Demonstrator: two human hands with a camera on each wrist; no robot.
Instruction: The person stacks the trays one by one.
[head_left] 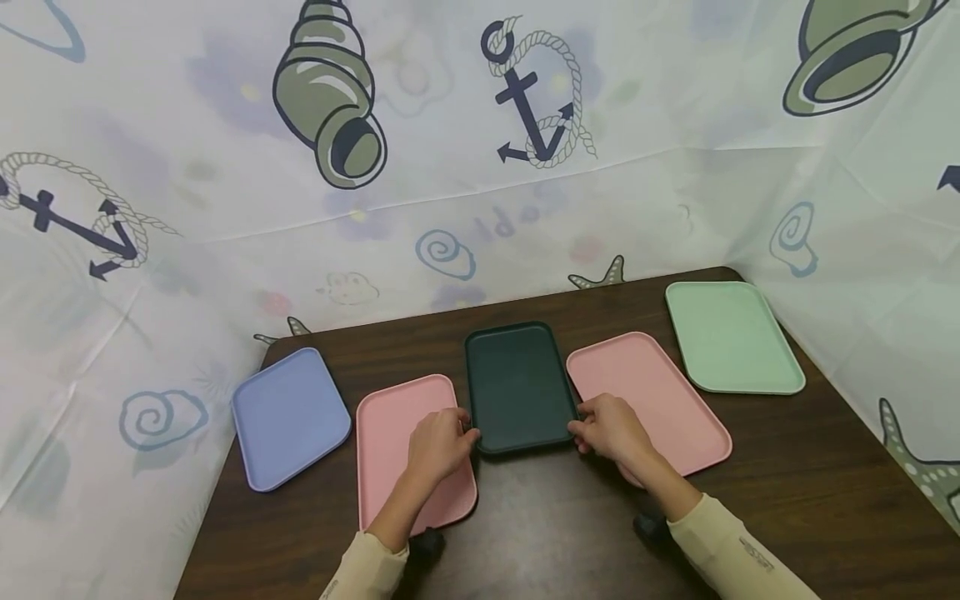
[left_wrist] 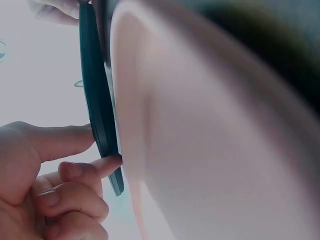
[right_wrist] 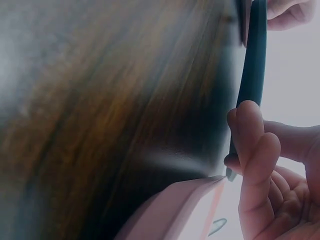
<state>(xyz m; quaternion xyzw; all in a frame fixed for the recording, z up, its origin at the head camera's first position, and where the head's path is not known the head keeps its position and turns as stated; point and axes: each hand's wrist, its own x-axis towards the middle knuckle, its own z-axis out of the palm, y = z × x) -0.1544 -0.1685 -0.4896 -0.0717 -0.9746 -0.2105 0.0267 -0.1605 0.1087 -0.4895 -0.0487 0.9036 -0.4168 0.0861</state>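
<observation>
A dark green rectangular tray (head_left: 517,387) lies in the middle of the table, between two pink trays. My left hand (head_left: 441,446) pinches its left edge near the front corner, thumb above and a finger beneath in the left wrist view. On the opposite edge my right hand (head_left: 611,429) pinches the tray between thumb and fingers. Below the left hand is the left pink tray (head_left: 382,450); below the right hand, the right pink tray (head_left: 675,408). In the right wrist view the green tray (right_wrist: 252,65) appears edge-on, a little above the tabletop.
A blue tray (head_left: 288,417) lies at the far left of the brown wooden table (head_left: 540,525). At the back right corner sits a light green tray (head_left: 735,337). White cloth (head_left: 450,150) printed with shells and anchors hangs behind the table and along both sides.
</observation>
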